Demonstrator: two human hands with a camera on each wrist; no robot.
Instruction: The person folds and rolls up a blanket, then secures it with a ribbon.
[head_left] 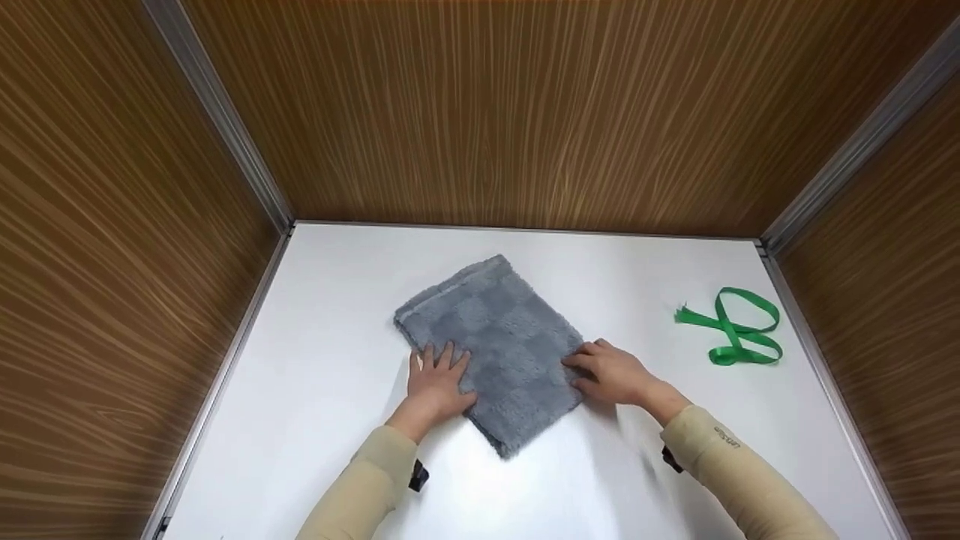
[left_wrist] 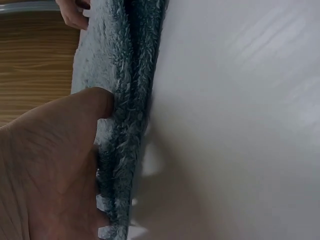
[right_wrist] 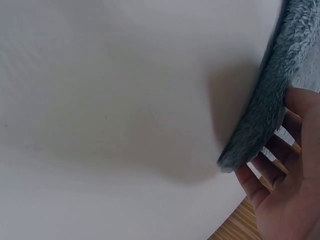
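Observation:
A folded grey fluffy towel (head_left: 495, 337) lies at an angle in the middle of the white table (head_left: 330, 315). My left hand (head_left: 439, 379) rests flat on its near-left edge with the fingers spread and straight. In the left wrist view the thumb (left_wrist: 97, 102) presses against the stacked towel layers (left_wrist: 127, 75). My right hand (head_left: 607, 371) rests on the towel's right edge, its fingers laid loosely over the edge. The right wrist view has the spread fingers (right_wrist: 262, 185) against the towel's corner (right_wrist: 272, 95). Neither hand lifts the towel.
A loose green ribbon (head_left: 739, 330) lies at the right of the table, near the metal edge rail (head_left: 817, 375). Brown wood-grain walls (head_left: 525, 112) close in the table at the back and both sides.

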